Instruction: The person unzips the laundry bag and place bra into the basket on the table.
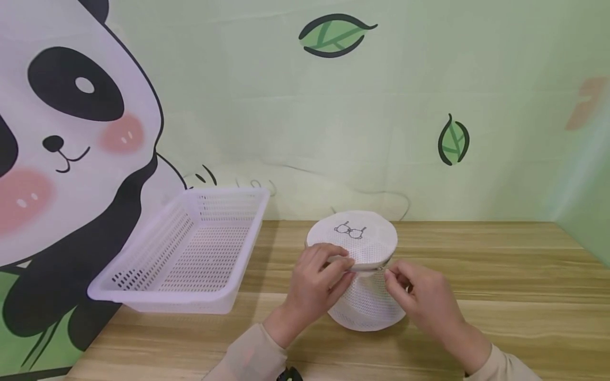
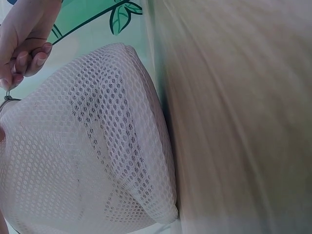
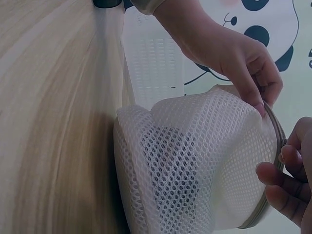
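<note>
A white mesh laundry bag (image 1: 367, 309) stands upright on the table, its round top printed with a pair of glasses. A zipper (image 3: 279, 129) runs round the rim of that top. My left hand (image 1: 312, 278) pinches the near left part of the rim between thumb and fingers. At the front right of the rim, my right hand (image 1: 426, 291) pinches the small zipper pull (image 2: 8, 93). Through the mesh side in both wrist views a darker patch shows; whether it is contents or shadow I cannot tell.
A white slotted plastic basket (image 1: 164, 299) stands to the left of the bag. Behind the wooden table (image 1: 500, 317) hangs a green backdrop (image 1: 248, 106) with a panda and leaves. A small black object (image 1: 289, 374) lies at the near edge by the left sleeve.
</note>
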A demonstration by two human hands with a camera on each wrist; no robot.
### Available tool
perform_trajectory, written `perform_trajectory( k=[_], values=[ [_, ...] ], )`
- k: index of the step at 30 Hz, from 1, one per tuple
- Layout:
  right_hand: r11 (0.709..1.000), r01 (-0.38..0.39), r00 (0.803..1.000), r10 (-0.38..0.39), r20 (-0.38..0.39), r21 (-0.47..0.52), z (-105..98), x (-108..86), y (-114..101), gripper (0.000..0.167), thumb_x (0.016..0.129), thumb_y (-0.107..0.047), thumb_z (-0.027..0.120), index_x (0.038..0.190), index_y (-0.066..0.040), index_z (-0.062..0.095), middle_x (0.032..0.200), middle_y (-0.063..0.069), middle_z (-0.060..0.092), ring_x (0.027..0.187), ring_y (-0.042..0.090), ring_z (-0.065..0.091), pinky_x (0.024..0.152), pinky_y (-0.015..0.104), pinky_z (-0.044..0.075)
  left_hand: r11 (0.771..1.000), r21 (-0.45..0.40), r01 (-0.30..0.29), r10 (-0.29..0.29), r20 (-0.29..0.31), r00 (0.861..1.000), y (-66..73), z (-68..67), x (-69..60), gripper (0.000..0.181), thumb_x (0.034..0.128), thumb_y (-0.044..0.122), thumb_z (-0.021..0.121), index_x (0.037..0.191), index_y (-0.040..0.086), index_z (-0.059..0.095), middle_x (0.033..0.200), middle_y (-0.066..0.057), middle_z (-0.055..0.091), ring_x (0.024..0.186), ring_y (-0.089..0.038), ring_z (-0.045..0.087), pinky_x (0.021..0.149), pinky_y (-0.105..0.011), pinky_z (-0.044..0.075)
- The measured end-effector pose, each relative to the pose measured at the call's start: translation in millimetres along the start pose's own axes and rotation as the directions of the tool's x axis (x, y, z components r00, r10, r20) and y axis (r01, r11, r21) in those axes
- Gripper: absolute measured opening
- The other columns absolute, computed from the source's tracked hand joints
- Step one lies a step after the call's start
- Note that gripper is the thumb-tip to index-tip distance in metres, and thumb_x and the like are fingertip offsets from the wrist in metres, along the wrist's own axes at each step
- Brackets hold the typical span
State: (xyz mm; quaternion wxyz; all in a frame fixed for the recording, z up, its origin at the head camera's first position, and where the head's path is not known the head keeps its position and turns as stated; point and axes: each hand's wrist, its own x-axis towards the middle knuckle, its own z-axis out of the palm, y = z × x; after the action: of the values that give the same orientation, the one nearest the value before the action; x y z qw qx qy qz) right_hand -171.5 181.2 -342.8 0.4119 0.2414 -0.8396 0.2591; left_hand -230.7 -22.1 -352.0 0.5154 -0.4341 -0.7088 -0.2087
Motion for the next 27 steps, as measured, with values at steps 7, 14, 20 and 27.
perform_trajectory(
  k=[7, 14, 20, 27],
  values=[
    [1.0, -0.011, 1.0, 0.011, 0.004, 0.002, -1.0, 0.4, 0.1, 0.019, 0.075, -0.001, 0.067, 0.069, -0.017, 0.059, 0.06, -0.017, 0.049, 0.057, -0.01, 0.041, 0.05, 0.007, 0.039, 1.0, -0.002, -0.006, 0.006, -0.004, 1.0, -0.8, 0.0, 0.9, 0.013, 0.0763, 0.016, 0.076, 0.086, 0.012, 0.068, 0.094, -0.003, 0.066, 0.088, -0.018, 0.064, 0.08, -0.03, 0.052],
    [1.0, 0.003, 1.0, -0.003, -0.013, -0.014, -0.6, 0.6, 2.1, 0.017, 0.074, -0.002, 0.067, 0.069, -0.016, 0.058, 0.059, -0.017, 0.05, 0.056, -0.01, 0.041, 0.05, 0.008, 0.04, 1.0, 0.002, -0.007, 0.007, -0.01, 1.0, -1.0, 0.5, 1.0, 0.012, 0.0768, 0.017, 0.075, 0.086, 0.012, 0.068, 0.094, -0.003, 0.066, 0.087, -0.018, 0.064, 0.08, -0.03, 0.053],
    [1.0, 0.013, 1.0, -0.013, -0.022, -0.025, -0.6, 1.2, 2.8, 0.016, 0.074, -0.003, 0.066, 0.068, -0.015, 0.058, 0.058, -0.016, 0.05, 0.056, -0.009, 0.041, 0.05, 0.008, 0.04, 1.0, -0.003, -0.006, 0.006, -0.014, 1.0, -1.5, 0.8, 0.7, 0.012, 0.0772, 0.017, 0.075, 0.086, 0.012, 0.068, 0.094, -0.003, 0.066, 0.088, -0.018, 0.064, 0.079, -0.03, 0.052],
    [0.999, 0.012, 1.0, -0.013, -0.028, -0.03, -1.0, 1.5, 4.2, 0.017, 0.074, -0.001, 0.067, 0.068, -0.015, 0.059, 0.058, -0.015, 0.05, 0.056, -0.008, 0.042, 0.049, 0.008, 0.039, 1.0, -0.018, 0.002, -0.003, -0.02, 1.0, -2.4, 0.2, 0.5, 0.013, 0.0764, 0.015, 0.075, 0.086, 0.011, 0.068, 0.094, -0.003, 0.066, 0.088, -0.018, 0.064, 0.077, -0.03, 0.052]
  ],
)
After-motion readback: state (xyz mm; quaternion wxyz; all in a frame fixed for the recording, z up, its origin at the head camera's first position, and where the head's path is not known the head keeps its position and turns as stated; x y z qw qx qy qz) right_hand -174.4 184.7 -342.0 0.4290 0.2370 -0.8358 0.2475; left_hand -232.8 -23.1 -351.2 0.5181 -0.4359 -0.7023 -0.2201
